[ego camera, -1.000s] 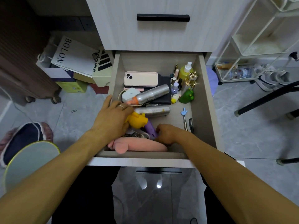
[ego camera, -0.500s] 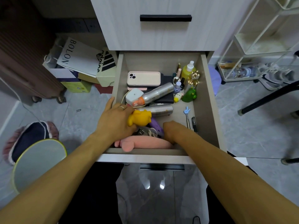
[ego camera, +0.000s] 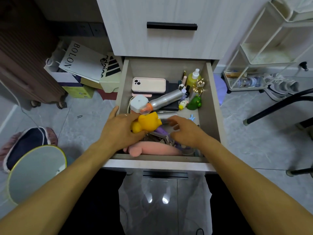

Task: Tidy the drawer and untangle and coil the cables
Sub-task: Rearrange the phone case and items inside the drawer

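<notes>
A yellow rubber duck is gripped by the left hand; the right hand is loosely open, empty; the drawer is judged barely tidied, cables untouched.

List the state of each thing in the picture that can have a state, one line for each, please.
Lower drawer: pulled open, full of things.
Upper drawer: closed.
Yellow toy: lifted, held by the left hand.
Right hand: fingers loosely spread, holding nothing, above the clutter.
Silver can: lying on its side.
Yellow spray bottle: upright, cap on.
Phone: face down.
</notes>
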